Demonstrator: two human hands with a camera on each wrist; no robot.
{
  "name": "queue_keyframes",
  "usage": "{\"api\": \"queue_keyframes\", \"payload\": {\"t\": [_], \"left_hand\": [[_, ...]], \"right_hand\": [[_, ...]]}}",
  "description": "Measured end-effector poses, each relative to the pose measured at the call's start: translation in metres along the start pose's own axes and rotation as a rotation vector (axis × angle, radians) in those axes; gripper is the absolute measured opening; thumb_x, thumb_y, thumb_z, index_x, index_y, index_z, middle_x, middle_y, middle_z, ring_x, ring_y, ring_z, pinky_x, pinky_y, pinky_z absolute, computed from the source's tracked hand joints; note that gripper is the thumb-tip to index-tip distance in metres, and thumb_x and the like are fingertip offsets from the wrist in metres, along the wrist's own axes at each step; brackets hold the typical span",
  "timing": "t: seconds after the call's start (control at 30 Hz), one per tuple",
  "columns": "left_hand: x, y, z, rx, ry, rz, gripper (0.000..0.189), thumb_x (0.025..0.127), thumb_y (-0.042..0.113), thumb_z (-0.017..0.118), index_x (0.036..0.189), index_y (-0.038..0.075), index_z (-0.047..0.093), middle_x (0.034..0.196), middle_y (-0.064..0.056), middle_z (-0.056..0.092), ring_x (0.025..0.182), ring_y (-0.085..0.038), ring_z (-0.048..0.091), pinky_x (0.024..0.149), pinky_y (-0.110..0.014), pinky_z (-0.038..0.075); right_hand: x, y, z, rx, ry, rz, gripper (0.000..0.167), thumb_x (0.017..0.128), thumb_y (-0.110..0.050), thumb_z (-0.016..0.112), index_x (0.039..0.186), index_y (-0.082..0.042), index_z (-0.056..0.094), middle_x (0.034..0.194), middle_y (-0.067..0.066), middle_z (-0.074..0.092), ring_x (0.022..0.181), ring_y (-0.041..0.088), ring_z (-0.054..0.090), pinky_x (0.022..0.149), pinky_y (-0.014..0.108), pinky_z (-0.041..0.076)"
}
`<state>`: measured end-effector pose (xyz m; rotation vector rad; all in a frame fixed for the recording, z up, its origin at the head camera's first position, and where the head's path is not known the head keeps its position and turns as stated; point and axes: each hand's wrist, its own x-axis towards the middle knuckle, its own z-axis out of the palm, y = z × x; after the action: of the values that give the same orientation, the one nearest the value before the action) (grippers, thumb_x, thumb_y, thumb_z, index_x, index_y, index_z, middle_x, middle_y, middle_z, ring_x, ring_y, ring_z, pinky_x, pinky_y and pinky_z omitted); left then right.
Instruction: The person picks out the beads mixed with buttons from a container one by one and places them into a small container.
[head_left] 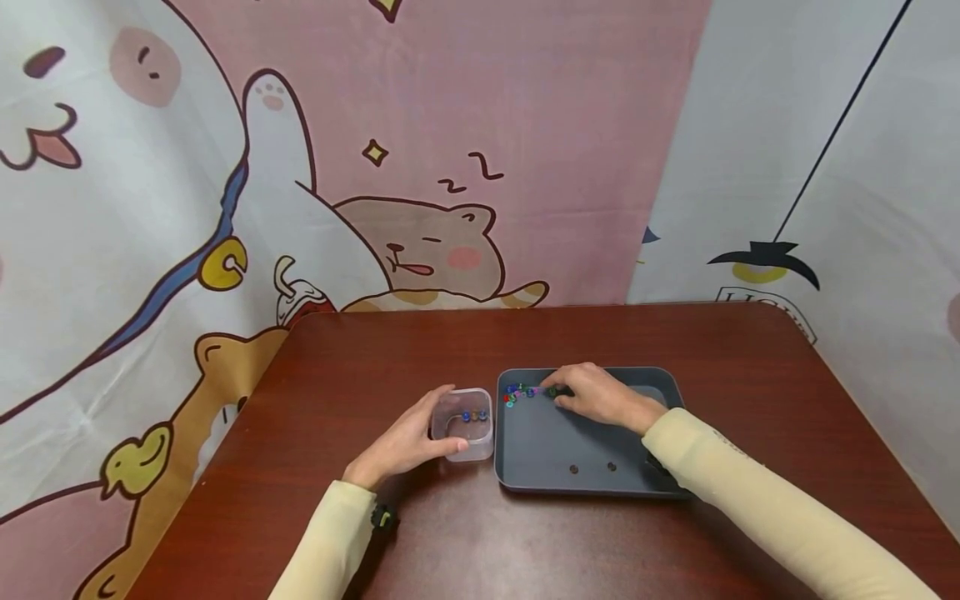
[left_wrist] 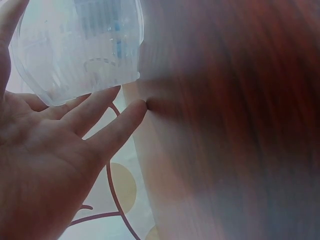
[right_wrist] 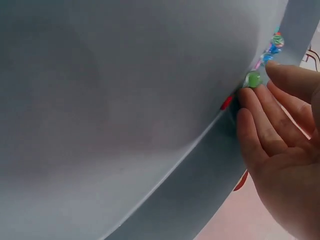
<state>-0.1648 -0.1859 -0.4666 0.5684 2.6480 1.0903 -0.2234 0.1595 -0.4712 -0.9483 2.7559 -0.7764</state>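
My left hand (head_left: pixel 405 442) grips a clear plastic container (head_left: pixel 463 457), thumb at its near side and fingers round the far side. Inside the container lie several small balls (head_left: pixel 467 416), blue and brownish. My right hand (head_left: pixel 600 396) reaches into a grey tray (head_left: pixel 555 437), fingers extended at its far wall. In the right wrist view a translucent green marble (right_wrist: pixel 254 79) sits by the tips of the thumb and fingers. Blue, green, red and pink pieces (head_left: pixel 513 392) crowd the tray's far left corner. A small red piece (right_wrist: pixel 226 103) lies along the wall beside the fingers.
Two small dark round pieces (head_left: pixel 573 469) lie near the tray's front edge. The container stands against the tray's left side on a brown wooden table (head_left: pixel 390 342). A cartoon-printed cloth (head_left: pixel 570 167) hangs behind the table.
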Motion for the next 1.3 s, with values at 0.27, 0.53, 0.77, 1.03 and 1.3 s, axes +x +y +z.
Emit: {"api": "queue_keyframes", "payload": {"t": [0.27, 0.53, 0.77, 1.03, 1.3], "left_hand": [[-0.001, 0.000, 0.000, -0.001, -0.002, -0.005, 0.094, 0.087, 0.044, 0.083, 0.160, 0.012, 0.033, 0.154, -0.010, 0.047, 0.140, -0.029, 0.047, 0.115, -0.057, 0.037], [0.000, 0.000, 0.000, -0.006, 0.007, -0.007, 0.094, 0.087, 0.045, 0.083, 0.160, 0.013, 0.034, 0.155, -0.010, 0.046, 0.140, -0.029, 0.046, 0.115, -0.057, 0.037], [0.000, -0.001, 0.000, -0.010, 0.004, -0.003, 0.094, 0.087, 0.042, 0.084, 0.160, 0.011, 0.034, 0.156, -0.011, 0.045, 0.140, -0.029, 0.046, 0.115, -0.056, 0.037], [0.001, -0.002, 0.000, -0.008, 0.001, 0.001, 0.095, 0.086, 0.045, 0.083, 0.160, 0.011, 0.034, 0.155, -0.010, 0.045, 0.139, -0.029, 0.047, 0.114, -0.056, 0.038], [0.001, -0.003, 0.000, -0.007, -0.004, -0.010, 0.096, 0.086, 0.045, 0.084, 0.160, 0.012, 0.033, 0.155, -0.010, 0.045, 0.139, -0.029, 0.047, 0.115, -0.056, 0.038]], "right_hand": [[-0.005, 0.007, 0.004, -0.127, 0.063, -0.088, 0.029, 0.091, 0.000, 0.077, 0.120, -0.003, 0.076, 0.117, 0.011, 0.073, 0.106, 0.026, 0.071, 0.084, 0.041, 0.059], [-0.003, 0.007, 0.006, -0.215, 0.098, -0.126, 0.023, 0.089, -0.001, 0.079, 0.113, -0.004, 0.079, 0.109, 0.008, 0.074, 0.099, 0.023, 0.072, 0.079, 0.037, 0.060], [-0.003, 0.007, 0.006, -0.225, 0.107, -0.134, 0.020, 0.091, -0.002, 0.078, 0.110, -0.005, 0.079, 0.105, 0.007, 0.074, 0.094, 0.022, 0.072, 0.077, 0.037, 0.059], [-0.005, 0.004, 0.000, -0.160, 0.128, -0.103, 0.018, 0.095, -0.007, 0.075, 0.112, -0.004, 0.077, 0.105, 0.007, 0.073, 0.093, 0.022, 0.072, 0.077, 0.038, 0.059], [0.001, -0.013, -0.016, -0.095, 0.181, -0.101, 0.018, 0.095, -0.010, 0.076, 0.113, -0.005, 0.078, 0.108, 0.006, 0.074, 0.092, 0.020, 0.072, 0.077, 0.038, 0.059]]}}
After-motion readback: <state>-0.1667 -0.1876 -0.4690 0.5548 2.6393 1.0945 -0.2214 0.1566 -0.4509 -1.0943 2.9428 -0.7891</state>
